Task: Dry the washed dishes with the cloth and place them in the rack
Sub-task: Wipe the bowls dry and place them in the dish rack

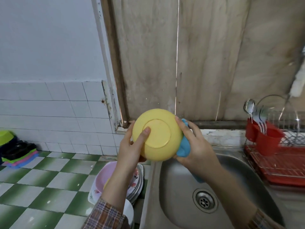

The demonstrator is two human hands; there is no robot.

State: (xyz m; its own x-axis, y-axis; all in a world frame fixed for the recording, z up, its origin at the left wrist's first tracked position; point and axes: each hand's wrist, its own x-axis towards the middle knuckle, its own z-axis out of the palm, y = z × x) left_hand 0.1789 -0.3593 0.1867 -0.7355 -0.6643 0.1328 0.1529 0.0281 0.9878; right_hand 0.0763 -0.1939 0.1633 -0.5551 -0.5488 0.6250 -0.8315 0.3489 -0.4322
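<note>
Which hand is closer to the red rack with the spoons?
Right. The right hand, holding the blue cloth, is between the yellow bowl and the red rack; the left hand holds the bowl's far side.

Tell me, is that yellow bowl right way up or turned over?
Turned over, tilted toward the camera: the yellow bowl shows its round base ring, with a finger of the left hand on it.

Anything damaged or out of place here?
Task items look fine: left hand holds the yellow bowl base toward the camera, right hand presses the blue cloth to its side. Only oddities are in the wall: chipped, stained wooden frame base and a small hole in a tile.
</note>
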